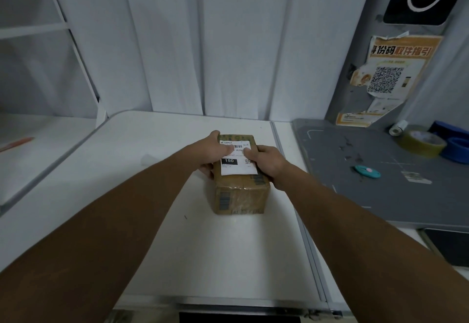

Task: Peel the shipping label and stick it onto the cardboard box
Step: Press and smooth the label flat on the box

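Hands (213, 152) (269, 161) grip closed box (241, 195), pressing its label (238, 168).

A grey mat (330, 140) lies right of the white worktop (228, 246), carrying a teal cutter (367, 171), a yellowish tape roll (422, 143) and blue rolls (456, 151). A QR poster (388, 79) hangs behind it.

White folding table (142, 195), white curtain backdrop (203, 43), grey side counter (380, 195), white shelving (33, 28) at left, dim light

White table (142, 234) bears the cardboard box (241, 195) — grey mat (380, 195) beside carries a tape roll (421, 143).
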